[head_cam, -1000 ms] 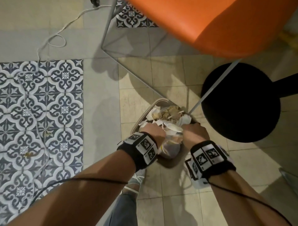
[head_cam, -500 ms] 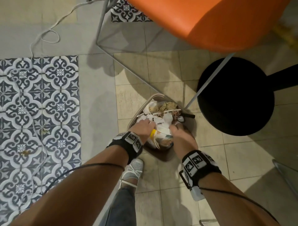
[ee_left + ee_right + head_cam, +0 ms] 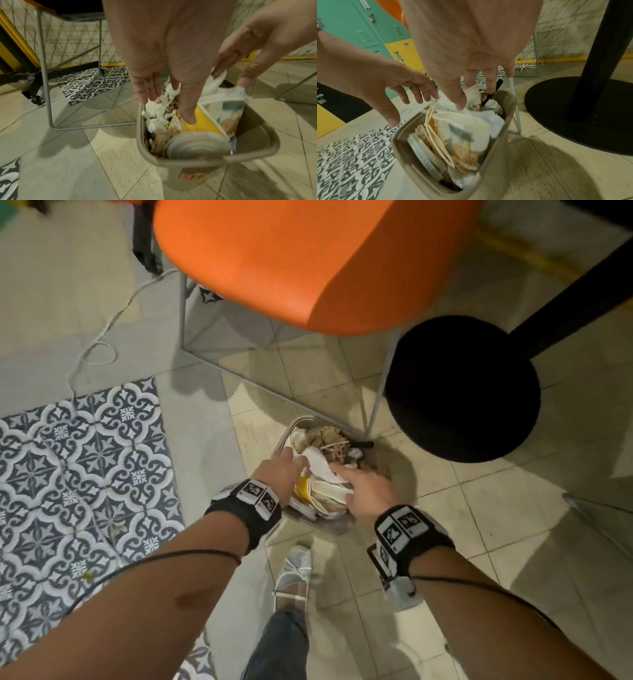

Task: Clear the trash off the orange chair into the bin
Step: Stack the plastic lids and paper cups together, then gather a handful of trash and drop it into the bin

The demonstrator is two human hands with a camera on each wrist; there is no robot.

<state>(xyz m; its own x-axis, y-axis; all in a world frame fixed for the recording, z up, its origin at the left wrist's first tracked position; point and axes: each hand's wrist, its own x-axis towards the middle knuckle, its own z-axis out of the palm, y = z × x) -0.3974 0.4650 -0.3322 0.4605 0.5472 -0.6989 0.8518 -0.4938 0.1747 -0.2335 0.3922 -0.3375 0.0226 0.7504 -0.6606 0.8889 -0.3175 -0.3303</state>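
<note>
The beige bin [image 3: 287, 436] stands on the floor below the front of the orange chair [image 3: 308, 261], stuffed with white tissue [image 3: 159, 112], a yellow packet [image 3: 204, 124], a clear plastic lid [image 3: 197, 146] and a printed paper wrapper [image 3: 465, 139]. My left hand [image 3: 284, 470] hovers over the bin's left side, fingers straight and pointing down, the thumb tip [image 3: 187, 119] touching the yellow packet. My right hand [image 3: 363, 487] is over the right side, fingers spread, its thumb tip [image 3: 459, 105] on the tissue. Neither hand holds anything. The part of the seat that shows is bare.
A black round table base [image 3: 462, 392] with its post stands right of the bin. The chair's grey wire legs [image 3: 380, 392] come down just behind the bin. A white cable [image 3: 102, 337] trails over the floor at left. My shoe [image 3: 294, 570] is close before the bin.
Both hands, pressed down into the trash a second ago, have lifted and their fingers have straightened. The head view has drawn back, showing more of the chair.
</note>
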